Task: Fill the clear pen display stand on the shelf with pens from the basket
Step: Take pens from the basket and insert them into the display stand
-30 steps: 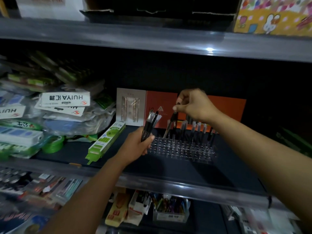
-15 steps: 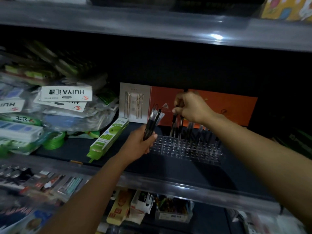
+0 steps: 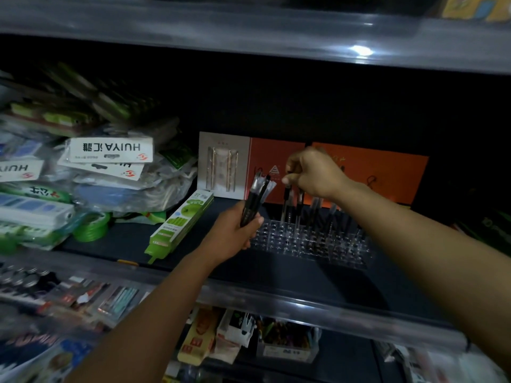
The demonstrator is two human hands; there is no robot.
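Fingertips of my right hand (image 3: 312,172) pinch the top of one black pen (image 3: 286,196), which stands over the back-left holes of the clear pen display stand (image 3: 309,241) on the dark shelf (image 3: 304,275), while my left hand (image 3: 235,236) grips a bundle of black pens (image 3: 255,201) just beside the stand's left end. This looks like mid-fill: only the back row holds pens, the front holes are bare. Next I judge the pen must drop straight into its hole, then I draw another from the bundle.
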